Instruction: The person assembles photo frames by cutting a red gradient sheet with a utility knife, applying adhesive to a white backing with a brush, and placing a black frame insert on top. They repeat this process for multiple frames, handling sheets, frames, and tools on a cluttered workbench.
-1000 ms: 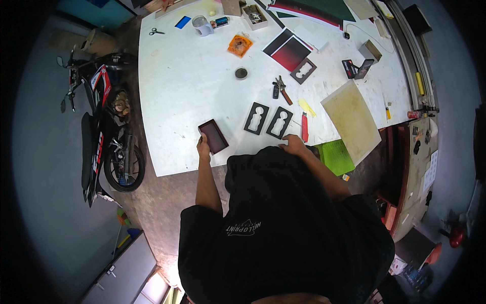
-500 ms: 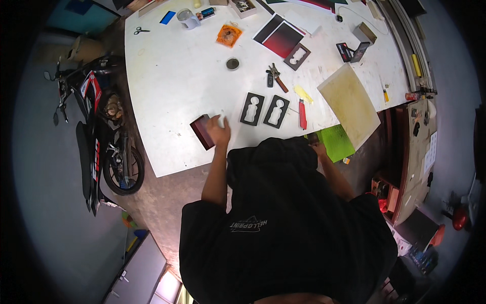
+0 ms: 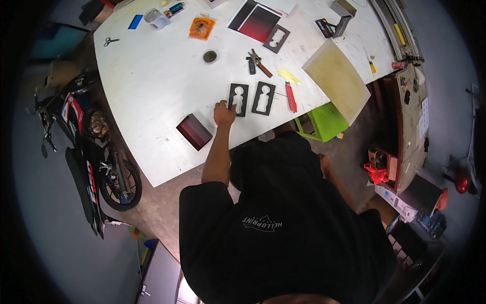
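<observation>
My left hand rests over the table with bent fingers apart, at the lower left edge of a black insert with a rounded cut-out. A firm hold on the insert does not show. A second black insert lies flat just right of it. Left of my hand sits a dark red and black rectangular box, set at a slant. My right hand hangs low beside my body, below the table's edge. The shirt partly covers it, and its fingers cannot be made out.
On the white table lie a red cutter knife, pliers, a third cut-out insert, a yellowish sheet overhanging the edge, and scissors. A green stool stands under the edge. A motorcycle is at left.
My left hand has left the box and moved right to the nearer black insert. My right hand has drawn back from the table edge by the green stool. The head view has shifted.
</observation>
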Available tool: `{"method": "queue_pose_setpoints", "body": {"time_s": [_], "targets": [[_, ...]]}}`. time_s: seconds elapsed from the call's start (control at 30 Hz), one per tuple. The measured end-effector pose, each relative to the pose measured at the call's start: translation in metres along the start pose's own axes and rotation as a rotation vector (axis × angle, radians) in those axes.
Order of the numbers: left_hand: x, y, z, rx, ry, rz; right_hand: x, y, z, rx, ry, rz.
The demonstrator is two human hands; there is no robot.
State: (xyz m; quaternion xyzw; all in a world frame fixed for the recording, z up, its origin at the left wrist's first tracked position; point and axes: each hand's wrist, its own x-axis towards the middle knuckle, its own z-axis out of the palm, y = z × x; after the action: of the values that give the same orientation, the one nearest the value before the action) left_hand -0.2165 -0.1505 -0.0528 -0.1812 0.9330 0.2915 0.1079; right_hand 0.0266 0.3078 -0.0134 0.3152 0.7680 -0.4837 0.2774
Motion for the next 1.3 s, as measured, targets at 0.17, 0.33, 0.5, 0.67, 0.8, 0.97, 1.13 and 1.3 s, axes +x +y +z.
{"method": "queue_pose_setpoints", "body": {"time_s": [0.17,0.33,0.5,0.67,0.8,0.97,1.13,1.3], "targets": [[-0.008,-0.002,0.019,-0.089,0.018,0.041,-0.019,0.116,-0.035,-0.280,0.021,0.045],[-0.024,-0.011,0.032,-0.070,0.156,-0.062,-0.027,0.109,-0.034,-0.473,-0.052,-0.261],[-0.074,-0.011,0.035,-0.214,0.186,-0.188,-0.032,0.072,-0.039,-0.332,-0.027,-0.026],[-0.121,0.010,0.044,-0.276,0.180,-0.204,-0.040,0.053,-0.041,-0.221,0.041,0.105],[-0.161,0.024,0.072,-0.367,0.187,-0.218,-0.040,0.101,-0.056,-0.074,0.052,0.012],[-0.236,0.072,0.100,-0.369,0.150,-0.170,-0.047,0.189,-0.082,0.086,0.041,-0.050],[-0.295,0.103,0.149,-0.424,-0.230,-0.247,-0.073,0.349,-0.115,-0.047,0.033,-0.247],[-0.303,0.156,0.175,-0.311,-0.290,-0.139,-0.120,0.343,-0.143,0.130,0.125,0.163]]}}
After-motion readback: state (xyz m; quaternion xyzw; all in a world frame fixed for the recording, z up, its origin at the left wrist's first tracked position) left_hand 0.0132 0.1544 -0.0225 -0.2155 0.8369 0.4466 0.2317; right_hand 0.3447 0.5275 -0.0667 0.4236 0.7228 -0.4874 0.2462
